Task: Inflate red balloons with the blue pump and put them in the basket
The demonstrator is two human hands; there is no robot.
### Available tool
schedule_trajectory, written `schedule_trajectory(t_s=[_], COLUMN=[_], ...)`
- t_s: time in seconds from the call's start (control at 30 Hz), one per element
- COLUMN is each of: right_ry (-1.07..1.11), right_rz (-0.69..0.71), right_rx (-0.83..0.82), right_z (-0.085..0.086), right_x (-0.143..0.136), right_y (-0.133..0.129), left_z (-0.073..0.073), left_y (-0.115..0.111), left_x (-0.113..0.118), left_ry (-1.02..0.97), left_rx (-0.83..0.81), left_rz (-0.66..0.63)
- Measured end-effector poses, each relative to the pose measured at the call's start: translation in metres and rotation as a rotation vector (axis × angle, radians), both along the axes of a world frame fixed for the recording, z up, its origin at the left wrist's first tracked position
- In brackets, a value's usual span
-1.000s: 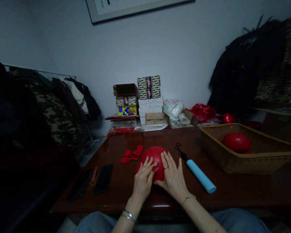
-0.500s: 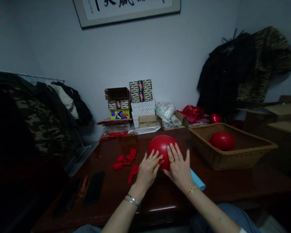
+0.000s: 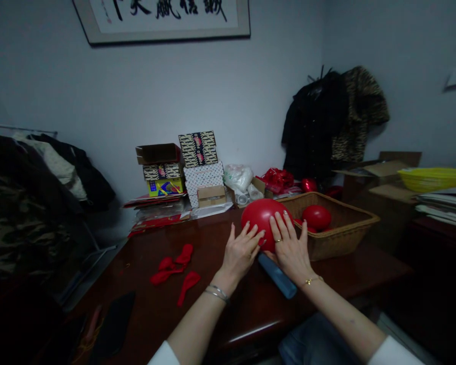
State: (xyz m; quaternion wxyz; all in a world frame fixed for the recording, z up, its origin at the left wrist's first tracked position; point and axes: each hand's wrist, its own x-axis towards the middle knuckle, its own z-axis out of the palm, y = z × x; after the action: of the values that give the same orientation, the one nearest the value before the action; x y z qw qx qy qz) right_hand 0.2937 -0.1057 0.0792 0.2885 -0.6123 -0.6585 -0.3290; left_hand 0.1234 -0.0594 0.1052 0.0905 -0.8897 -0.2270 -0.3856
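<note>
On the glossy brown table [image 3: 209, 238], before a wall hung with framed calligraphy [image 3: 167, 17], an inflated red balloon [image 3: 264, 215] is held between the left hand [image 3: 243, 251] and right hand [image 3: 291, 248], fingers spread; the wicker basket [image 3: 336, 243] is partly blocked by it.

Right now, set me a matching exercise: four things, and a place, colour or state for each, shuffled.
1. Large balloon
2. Small cylinder
3. Framed calligraphy
4. Uninflated balloons

A. on the wall
B. limp on the table
C. held by the left hand and right hand
D. blue

Pairs: 1-C, 2-D, 3-A, 4-B
</note>
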Motion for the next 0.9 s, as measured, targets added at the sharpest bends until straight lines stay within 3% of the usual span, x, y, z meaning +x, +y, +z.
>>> schedule_trajectory(t_s=[0.63,0.9], right_ry=[-0.057,-0.066], right_rz=[-0.217,-0.294], right_rx=[0.059,0.028], right_z=[0.034,0.033], right_x=[0.114,0.153], right_y=[0.003,0.008], left_z=[0.034,0.037], left_y=[0.030,0.042], left_x=[0.130,0.176], left_ry=[0.014,0.032], left_rx=[-0.037,-0.078], left_rz=[-0.146,-0.176])
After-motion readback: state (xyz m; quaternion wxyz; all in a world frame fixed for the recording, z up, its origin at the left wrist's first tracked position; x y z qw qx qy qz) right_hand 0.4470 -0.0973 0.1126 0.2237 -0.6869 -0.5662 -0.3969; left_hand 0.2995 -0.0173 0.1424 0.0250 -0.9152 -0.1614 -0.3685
